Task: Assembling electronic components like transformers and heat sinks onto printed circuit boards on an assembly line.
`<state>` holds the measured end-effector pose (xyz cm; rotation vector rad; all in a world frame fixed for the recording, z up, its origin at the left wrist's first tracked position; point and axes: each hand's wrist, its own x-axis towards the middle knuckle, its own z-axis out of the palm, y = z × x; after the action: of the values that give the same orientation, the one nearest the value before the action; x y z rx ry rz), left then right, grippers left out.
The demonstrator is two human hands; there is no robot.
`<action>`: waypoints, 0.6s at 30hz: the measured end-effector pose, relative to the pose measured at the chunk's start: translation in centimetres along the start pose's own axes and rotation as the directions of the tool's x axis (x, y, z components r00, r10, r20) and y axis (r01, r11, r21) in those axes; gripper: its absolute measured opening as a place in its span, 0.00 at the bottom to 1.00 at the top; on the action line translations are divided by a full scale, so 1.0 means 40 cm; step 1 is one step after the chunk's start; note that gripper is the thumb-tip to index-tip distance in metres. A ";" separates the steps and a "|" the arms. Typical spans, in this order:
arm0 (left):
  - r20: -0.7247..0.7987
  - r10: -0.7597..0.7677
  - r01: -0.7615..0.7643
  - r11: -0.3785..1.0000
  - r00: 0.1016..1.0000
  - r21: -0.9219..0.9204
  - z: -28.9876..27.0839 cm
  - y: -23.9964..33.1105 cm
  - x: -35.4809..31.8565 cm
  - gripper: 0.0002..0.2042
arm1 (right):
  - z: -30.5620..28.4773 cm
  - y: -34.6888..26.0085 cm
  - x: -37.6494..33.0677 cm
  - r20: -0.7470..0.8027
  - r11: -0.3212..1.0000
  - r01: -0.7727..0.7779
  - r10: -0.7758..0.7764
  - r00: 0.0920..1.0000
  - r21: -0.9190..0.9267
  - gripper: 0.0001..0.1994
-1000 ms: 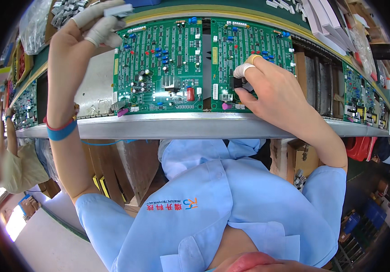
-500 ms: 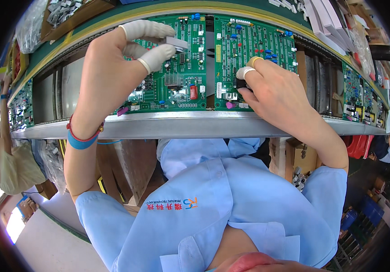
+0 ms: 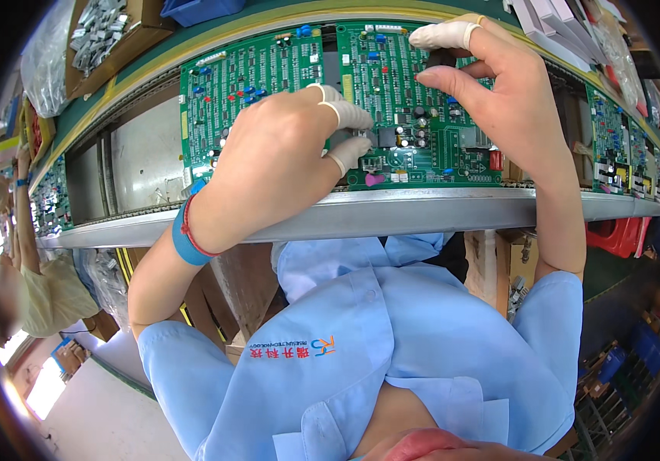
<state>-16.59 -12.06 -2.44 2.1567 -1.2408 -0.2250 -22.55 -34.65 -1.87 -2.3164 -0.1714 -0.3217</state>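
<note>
Two green circuit boards lie side by side on the line, a left board (image 3: pixel 218 84) and a right board (image 3: pixel 359 65). My left hand (image 3: pixel 276 157), with white finger covers, reaches across the left board. Its thumb and fingers are pinched at the right board's near left part, beside a dark square component (image 3: pixel 386 137); what they hold is hidden. Over the far part of the right board, my right hand (image 3: pixel 510 88) pinches a small black component (image 3: pixel 443 58). A purple part (image 3: pixel 375 180) and a red capacitor (image 3: pixel 496 160) sit along the right board's near side.
A metal rail (image 3: pixel 360 211) runs along the near edge. Behind the line are a cardboard box (image 3: pixel 136 38) of metal pieces, a blue bin (image 3: pixel 203 8) and long white boxes (image 3: pixel 549 31). More boards (image 3: pixel 614 146) stand to the right. Another person (image 3: pixel 46 296) is at far left.
My left hand, which held a light grey block above the left board, has come down and right to the right board. My right hand has moved from the near side to the far part.
</note>
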 end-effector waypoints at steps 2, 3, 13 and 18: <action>0.062 -0.018 0.016 0.999 0.998 0.044 0.011 0.004 0.010 0.10 | -0.006 0.008 -0.010 -0.016 0.998 -0.058 0.058 0.998 0.028 0.15; 0.078 -0.022 0.018 0.999 0.997 0.051 0.014 0.004 0.012 0.10 | -0.009 0.011 -0.014 -0.024 0.993 -0.109 0.110 0.994 0.047 0.14; 0.142 0.012 -0.047 0.968 0.990 0.247 0.018 0.022 0.027 0.09 | -0.073 -0.031 -0.017 -0.085 0.994 -0.011 0.002 0.996 -0.105 0.16; 0.142 0.084 -0.123 0.945 0.986 0.302 0.019 0.021 0.030 0.09 | -0.068 -0.025 -0.018 -0.061 0.983 0.084 -0.095 0.994 -0.163 0.15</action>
<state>-16.88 -13.70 -2.34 2.3620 -1.5461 -0.1304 -23.92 -35.94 0.42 -2.4565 -0.2232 -0.4757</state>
